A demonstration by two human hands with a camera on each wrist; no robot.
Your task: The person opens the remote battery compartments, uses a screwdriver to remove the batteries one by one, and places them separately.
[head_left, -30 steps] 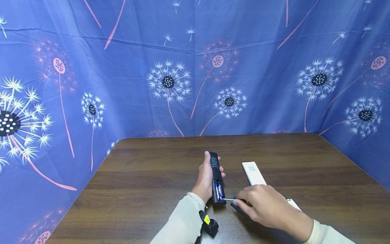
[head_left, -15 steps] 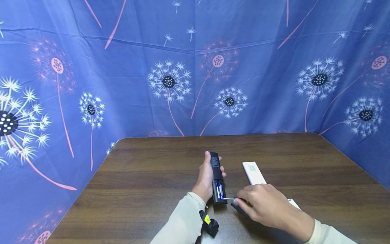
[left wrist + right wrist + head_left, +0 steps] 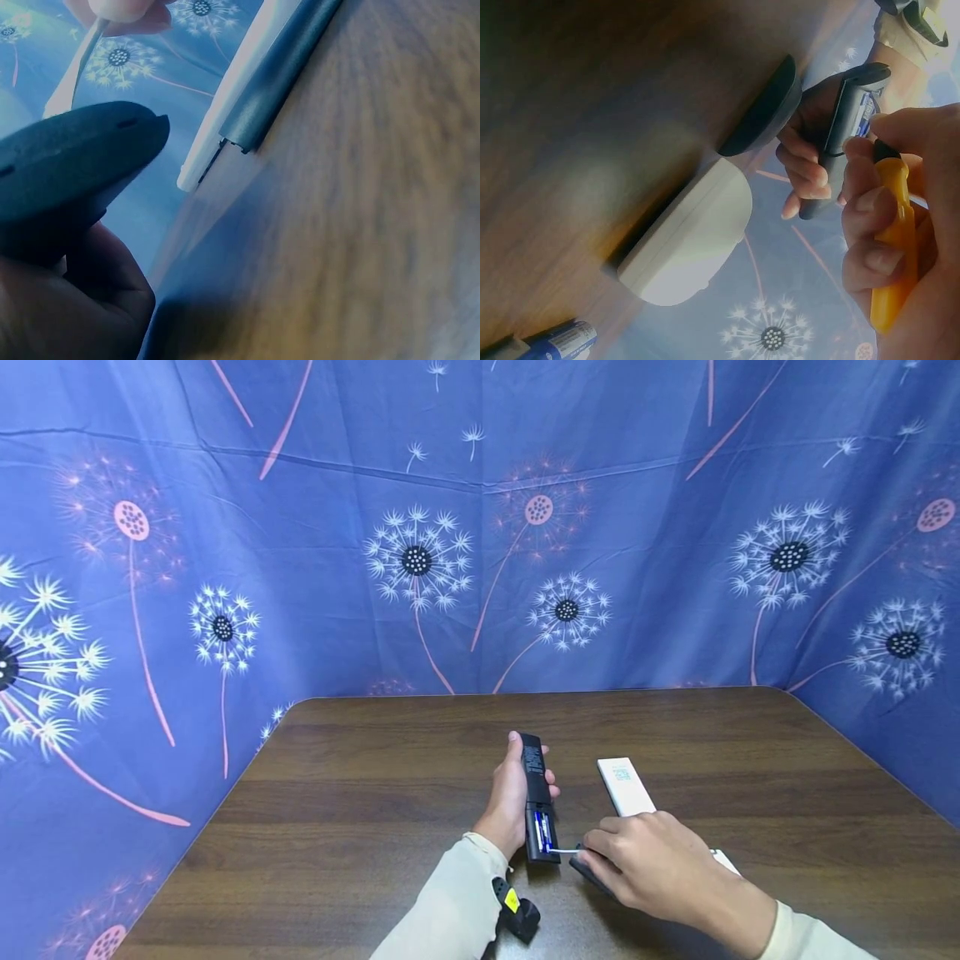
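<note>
My left hand point(image 3: 506, 800) grips a black remote control point(image 3: 534, 768), its back facing up and its lower end towards me. The battery compartment is uncovered, and blue-and-white batteries point(image 3: 542, 832) lie inside. A screwdriver with a yellow handle point(image 3: 894, 247) is held in my right hand point(image 3: 660, 864), fingers curled round it. Its thin metal blade point(image 3: 564, 851) reaches left to the compartment's lower end, by the batteries; the exact contact is too small to tell. In the left wrist view the flat blade point(image 3: 75, 71) shows above the remote's end.
On the wooden table point(image 3: 337, 818), a black battery cover point(image 3: 769, 112) lies just left of my right hand. Beyond that hand is a white remote control point(image 3: 626, 787), partly hidden. A blue battery point(image 3: 566, 341) shows low in the right wrist view. A patterned blue cloth point(image 3: 480, 568) hangs behind.
The head view has shifted slightly, and the black remote sits a touch further right in it. Both hands keep their holds, with the screwdriver blade still at the compartment's lower end.
</note>
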